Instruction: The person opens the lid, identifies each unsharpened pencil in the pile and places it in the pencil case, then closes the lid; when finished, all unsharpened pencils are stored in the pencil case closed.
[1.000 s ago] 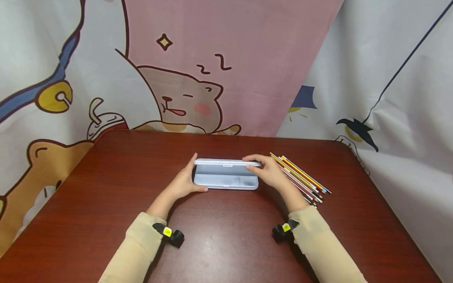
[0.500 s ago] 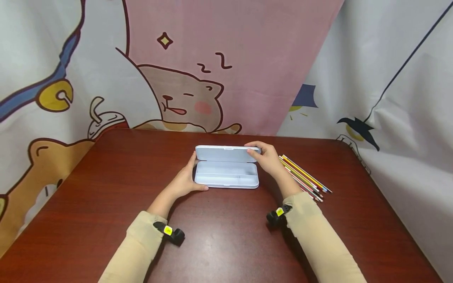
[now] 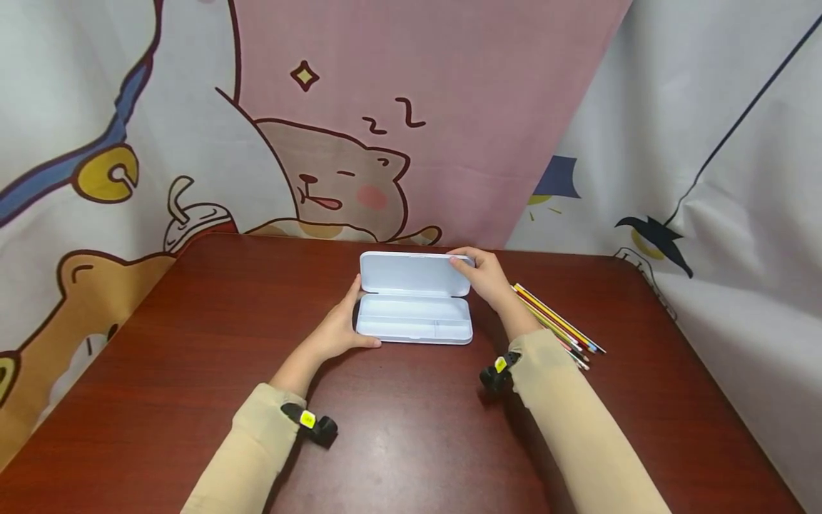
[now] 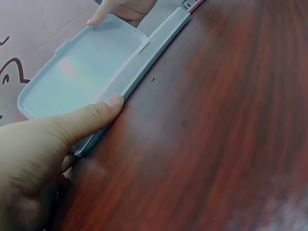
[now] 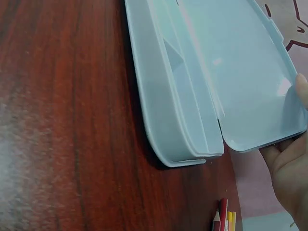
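Observation:
A pale blue-white pencil case point(image 3: 411, 308) lies on the table with its lid point(image 3: 411, 274) raised and tilted back. Its tray is bare and divided into compartments by thin walls. My left hand point(image 3: 335, 332) grips the left end, with the thumb point(image 4: 103, 113) along the front side and the fingers round the back. At the lid's right corner, my right hand point(image 3: 488, 278) pinches the edge, thumb on the inner face and fingers behind. Several coloured pencils point(image 3: 560, 325) lie to the right of the case, partly hidden by the right forearm.
The reddish-brown wooden table point(image 3: 160, 371) reaches back to a cartoon-printed curtain point(image 3: 462, 143). Pencil tips point(image 5: 223, 219) show near the case's right end in the right wrist view. Black wrist cameras point(image 3: 317, 428) sit on both sleeves.
The lid has swung up and back from nearly closed to wide open, with my right hand moving away from me along with it. My left hand has stayed on the case's left end.

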`<state>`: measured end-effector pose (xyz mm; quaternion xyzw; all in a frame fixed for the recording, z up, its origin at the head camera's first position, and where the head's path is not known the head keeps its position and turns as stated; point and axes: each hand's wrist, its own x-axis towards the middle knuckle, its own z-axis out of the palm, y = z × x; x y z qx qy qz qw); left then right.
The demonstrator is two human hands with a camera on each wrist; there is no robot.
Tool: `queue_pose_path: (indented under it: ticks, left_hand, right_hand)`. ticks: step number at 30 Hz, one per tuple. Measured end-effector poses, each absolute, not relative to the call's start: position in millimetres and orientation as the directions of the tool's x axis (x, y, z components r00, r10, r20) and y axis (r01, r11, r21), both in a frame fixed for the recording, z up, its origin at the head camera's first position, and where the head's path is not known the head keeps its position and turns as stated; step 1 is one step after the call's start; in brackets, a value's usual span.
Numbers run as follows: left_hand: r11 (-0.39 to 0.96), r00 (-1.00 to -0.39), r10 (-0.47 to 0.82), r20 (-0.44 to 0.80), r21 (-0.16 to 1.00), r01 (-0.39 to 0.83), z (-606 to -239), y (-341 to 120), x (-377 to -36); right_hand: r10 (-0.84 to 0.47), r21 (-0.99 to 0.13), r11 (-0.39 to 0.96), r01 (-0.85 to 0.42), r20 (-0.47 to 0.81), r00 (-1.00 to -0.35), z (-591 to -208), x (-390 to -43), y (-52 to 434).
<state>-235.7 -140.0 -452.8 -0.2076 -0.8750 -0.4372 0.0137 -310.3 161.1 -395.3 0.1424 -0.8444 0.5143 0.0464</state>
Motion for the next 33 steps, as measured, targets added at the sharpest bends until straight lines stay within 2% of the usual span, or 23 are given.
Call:
queue_pose_path:
  ticks: [7, 15, 23, 33]
  left_hand:
    - [0.583, -0.917, 0.349, 0.193, 0.722, 0.373, -449, -138, -235]
    - [0.616, -0.926, 0.346, 0.152, 0.707, 0.347, -449, -139, -235]
    - [0.626, -0.927, 0.342, 0.154, 0.699, 0.347, -447, -139, -233]
    - [0.629, -0.927, 0.340, 0.157, 0.695, 0.348, -446, -138, -232]
  right_hand:
    - [-0.174, -0.871, 0.447, -0.204, 0.140, -0.975, -393, -317, 161]
    - [-0.162, -0.874, 0.452, -0.180, 0.118, -0.980, -394, -318, 159]
    - [-0.120, -0.845, 0.476, -0.243, 0.212, -0.970, -391, -306, 163]
    - [-0.007, -0.854, 0.433, -0.290, 0.318, -0.948, -383, -275, 180]
